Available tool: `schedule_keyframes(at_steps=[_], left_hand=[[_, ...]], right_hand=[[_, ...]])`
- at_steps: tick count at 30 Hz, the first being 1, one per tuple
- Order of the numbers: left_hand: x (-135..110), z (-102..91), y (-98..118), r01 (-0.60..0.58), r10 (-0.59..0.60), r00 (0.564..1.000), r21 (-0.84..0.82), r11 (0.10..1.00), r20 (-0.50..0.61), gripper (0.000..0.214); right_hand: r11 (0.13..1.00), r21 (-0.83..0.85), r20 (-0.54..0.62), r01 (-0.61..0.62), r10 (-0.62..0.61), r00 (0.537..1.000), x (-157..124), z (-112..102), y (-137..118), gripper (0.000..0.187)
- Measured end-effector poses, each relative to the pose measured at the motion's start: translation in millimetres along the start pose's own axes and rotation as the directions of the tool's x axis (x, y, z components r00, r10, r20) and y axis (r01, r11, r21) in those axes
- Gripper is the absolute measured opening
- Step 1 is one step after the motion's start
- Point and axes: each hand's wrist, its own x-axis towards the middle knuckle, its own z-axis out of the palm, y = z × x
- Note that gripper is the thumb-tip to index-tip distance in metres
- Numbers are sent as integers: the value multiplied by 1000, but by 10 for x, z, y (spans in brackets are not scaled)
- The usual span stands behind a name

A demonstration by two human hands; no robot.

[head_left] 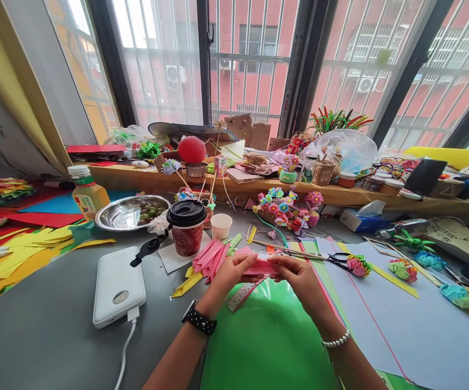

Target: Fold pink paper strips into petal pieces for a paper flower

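Between my two hands is a strip of pink paper (262, 266), pinched at both ends above a shiny green folder (275, 336). My left hand (234, 271), with a dotted watch strap below it, grips the strip's left end. On its right end are the closed fingers of my right hand (297, 275); a beaded bracelet circles that wrist. A patterned ruler (240, 297) lies on the green surface under my left hand. Just left of that hand is a bunch of folded pink paper pieces (210, 260), beside a few yellow strips (187, 284).
A lidded red cup (186, 238), a small paper cup (221, 226) and a white power bank (119, 287) with a cable stand to the left. Black-handled scissors (342, 262) and paper flowers (359, 265) lie on sheets at right. A cluttered ledge (242, 187) runs along the window.
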Motion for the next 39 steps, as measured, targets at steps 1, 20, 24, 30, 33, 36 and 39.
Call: schedule_keyframes(at_steps=[1,20,24,30,33,36,39], left_hand=[[1,-1,-8,-7,7,1000,-11,1000,0,29],[-25,-17,19,-150,152,988,134,980,-9,27],[-44,6,27,-188,187,982,167,968,24,29],[-31,34,9,-90,92,996,48,995,-21,38],[-19,45,-9,-63,64,998,38,997,-22,31],[-17,52,-19,-81,82,996,40,996,-26,28],[-23,60,-18,-80,81,996,32,996,-23,27]], right_hand=[[1000,-11,5,7,-7,1000,1,0,-1,20],[994,-114,76,-8,16,997,-12,22,-83,29],[992,-123,27,-2,6,1000,-14,8,-68,30],[990,-138,14,-1,3,1000,-2,-3,-41,31],[989,-148,26,5,-2,1000,1,-3,-33,29],[982,-185,32,37,-32,999,1,-5,-23,28],[974,-219,27,63,-59,998,-1,-6,-19,28]])
